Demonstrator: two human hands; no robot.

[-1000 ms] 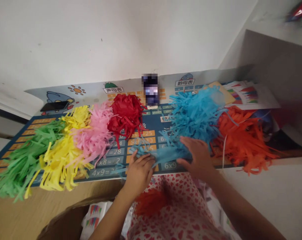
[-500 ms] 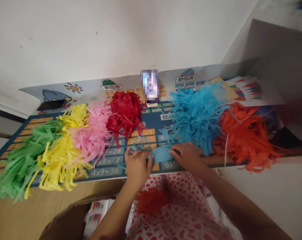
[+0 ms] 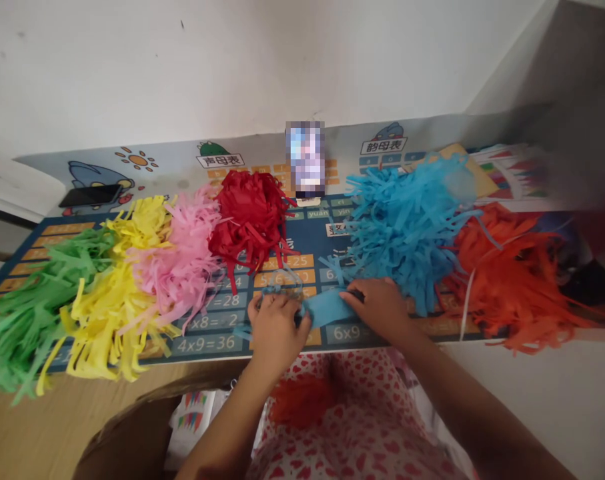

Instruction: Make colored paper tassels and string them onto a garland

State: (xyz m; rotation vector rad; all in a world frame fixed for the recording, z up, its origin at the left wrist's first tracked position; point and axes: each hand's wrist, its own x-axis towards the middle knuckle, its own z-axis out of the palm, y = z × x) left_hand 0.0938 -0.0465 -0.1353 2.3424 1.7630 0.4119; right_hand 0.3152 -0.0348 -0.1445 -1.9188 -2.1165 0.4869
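Between my hands, near the table's front edge, stretches a flat piece of blue tissue paper point(image 3: 327, 307). My left hand point(image 3: 277, 327) is closed on its left end, with thin blue strips showing around the fingers. Its right end is pinched by my right hand point(image 3: 379, 307), thumb and fingers together. Just beyond my right hand lies a heap of blue fringed tissue paper point(image 3: 402, 227). A red fringed tissue bunch point(image 3: 252, 217) rests beyond my left hand.
Pink point(image 3: 182, 260), yellow point(image 3: 117, 313) and green fringed bunches point(image 3: 47, 307) cover the table's left side. Orange fringe point(image 3: 517, 280) lies at the right. A phone point(image 3: 305, 160) leans against the wall; a dark phone point(image 3: 92, 195) sits far left. More orange fringe point(image 3: 302, 400) is on my lap.
The view has shifted slightly. The blue tissue piece now tilts, its right end higher, and shows a little longer between my hands. Both hands keep their hold.
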